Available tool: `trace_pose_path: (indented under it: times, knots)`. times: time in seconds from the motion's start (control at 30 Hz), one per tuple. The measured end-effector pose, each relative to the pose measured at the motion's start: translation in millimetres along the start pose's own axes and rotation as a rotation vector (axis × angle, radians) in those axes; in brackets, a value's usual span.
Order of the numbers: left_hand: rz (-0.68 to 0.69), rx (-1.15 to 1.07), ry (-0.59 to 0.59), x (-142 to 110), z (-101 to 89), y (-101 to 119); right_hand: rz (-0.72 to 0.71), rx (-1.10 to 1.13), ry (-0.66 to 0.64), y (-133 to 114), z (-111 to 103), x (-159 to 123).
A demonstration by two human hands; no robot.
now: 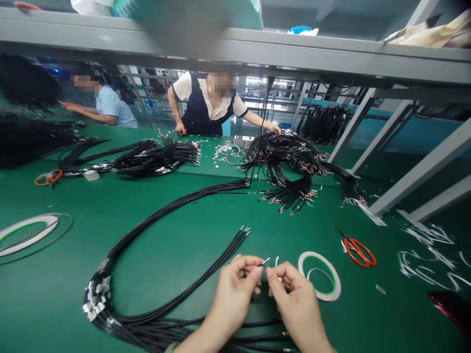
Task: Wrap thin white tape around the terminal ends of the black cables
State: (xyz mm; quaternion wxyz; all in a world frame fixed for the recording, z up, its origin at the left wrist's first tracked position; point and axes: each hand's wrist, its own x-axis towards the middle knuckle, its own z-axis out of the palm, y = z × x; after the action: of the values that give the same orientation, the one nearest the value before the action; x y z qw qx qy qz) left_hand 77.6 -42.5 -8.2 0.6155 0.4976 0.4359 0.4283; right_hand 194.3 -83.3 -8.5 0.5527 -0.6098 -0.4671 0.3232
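Between the thumb and fingers of my left hand (235, 291) is the end of a black cable, its pale tip (266, 261) poking out. My right hand (296, 301) is pinched close beside that tip; whatever its fingertips hold is too small to make out. A curved bundle of black cables (147, 223) lies to the left, gathered where silvery tags (96, 299) wrap it. More cable ends pass beneath my hands, partly hidden by them. Just right of my right hand is a white and green ring-shaped roll (335, 290).
Orange-handled scissors (362, 254) lie at right, near white scraps (423, 267). Another ring-shaped roll (27, 233) and orange-handled scissors (48, 177) are at left. Across the green table (176, 255), a person (209, 105) touches a cable heap (283, 152). Grey struts (423, 171) slant down at right.
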Motion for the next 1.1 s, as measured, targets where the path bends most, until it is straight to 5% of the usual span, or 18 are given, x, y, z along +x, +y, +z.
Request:
trace_pose_path:
  times: [0.33,1.1]
  knots:
    - [-0.250,-0.220,-0.128,5,-9.9,14,0.011,-0.053,-0.110,3,-5,1]
    - [-0.230,-0.258,-0.062,8,-8.6,-4,-0.037,-0.078,-0.192,8,-2,2]
